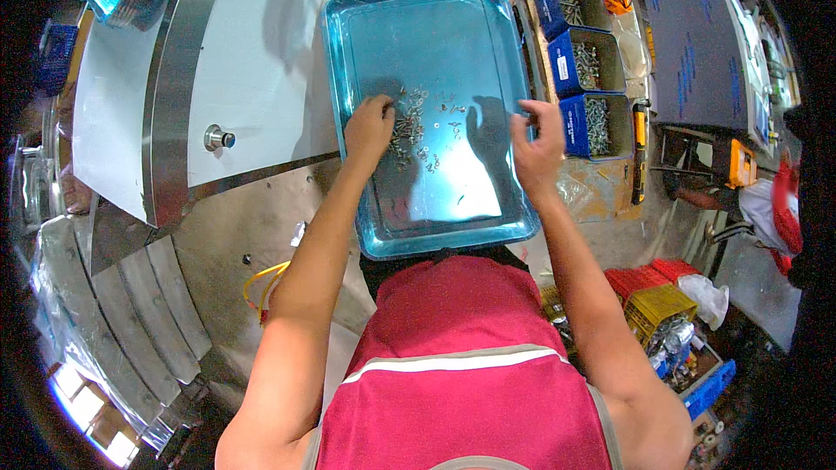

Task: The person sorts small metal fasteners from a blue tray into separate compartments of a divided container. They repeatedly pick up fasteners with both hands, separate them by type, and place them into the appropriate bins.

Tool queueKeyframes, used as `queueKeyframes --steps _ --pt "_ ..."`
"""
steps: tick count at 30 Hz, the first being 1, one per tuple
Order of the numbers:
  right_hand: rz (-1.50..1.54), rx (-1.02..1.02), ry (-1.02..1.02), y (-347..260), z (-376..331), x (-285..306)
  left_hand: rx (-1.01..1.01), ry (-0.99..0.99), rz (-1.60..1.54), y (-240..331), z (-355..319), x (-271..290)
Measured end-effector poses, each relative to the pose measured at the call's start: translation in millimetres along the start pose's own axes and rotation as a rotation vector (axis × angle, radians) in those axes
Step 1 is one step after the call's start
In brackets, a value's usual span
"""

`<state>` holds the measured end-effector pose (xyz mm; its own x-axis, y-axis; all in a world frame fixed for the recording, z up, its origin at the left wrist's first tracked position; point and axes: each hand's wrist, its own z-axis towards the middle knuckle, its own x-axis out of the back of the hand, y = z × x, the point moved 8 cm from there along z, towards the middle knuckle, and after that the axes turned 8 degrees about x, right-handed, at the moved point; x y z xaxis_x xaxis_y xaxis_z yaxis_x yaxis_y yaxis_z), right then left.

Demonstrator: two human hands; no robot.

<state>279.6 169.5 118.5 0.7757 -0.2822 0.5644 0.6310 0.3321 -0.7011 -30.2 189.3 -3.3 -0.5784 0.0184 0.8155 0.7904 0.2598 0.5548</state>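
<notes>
A shiny blue-tinted metal tray (488,17) lies in front of me with a loose scatter of small screws (416,126) near its middle. My left hand (369,128) rests on the tray at the left edge of the screws, fingers curled down onto them. My right hand (537,146) hovers over the tray's right rim, fingers pinched together; whether a screw sits between them is too small to tell. Three blue bins (596,126) with screws stand in a row just right of the tray.
A large sheet-metal panel with a round knob (219,137) lies to the left. A dark board (692,43) sits at the far right. Red and yellow crates (655,305) stand on the floor at lower right, a yellow cable (261,283) at lower left.
</notes>
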Motion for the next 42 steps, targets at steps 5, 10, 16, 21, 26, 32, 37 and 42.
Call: queueKeyframes --steps 5,10,16,21,26,32,37,42 --pt "0.087 -0.162 -0.225 40.0 1.5 -99.0 -0.164 -0.069 0.118 10.5 19.5 -20.3" --pt "-0.01 -0.207 -0.302 63.1 9.5 -153.8 -0.02 -0.127 -0.146 2.5 21.6 -16.4" --pt "-0.156 -0.314 -0.416 70.9 22.6 -183.4 0.415 -0.337 -1.092 -33.1 31.9 -35.2" --pt "-0.253 -0.266 -0.423 59.9 34.7 -194.0 0.133 -0.148 -0.33 -18.1 54.3 -24.8" --pt "-0.215 -0.023 -0.552 37.1 34.6 -213.5 -0.028 -0.181 0.095 7.1 55.4 -36.0" --pt "-0.368 0.244 -0.677 24.5 33.0 -231.8 -0.077 -0.224 0.239 11.8 51.3 -36.9" --pt "-0.055 -0.074 -0.557 48.8 39.1 -214.9 -0.112 -0.283 0.228 8.7 45.3 -37.7" --pt "0.736 -0.806 -0.475 88.2 17.9 -214.1 -0.104 -0.274 0.158 4.4 43.7 -41.0"
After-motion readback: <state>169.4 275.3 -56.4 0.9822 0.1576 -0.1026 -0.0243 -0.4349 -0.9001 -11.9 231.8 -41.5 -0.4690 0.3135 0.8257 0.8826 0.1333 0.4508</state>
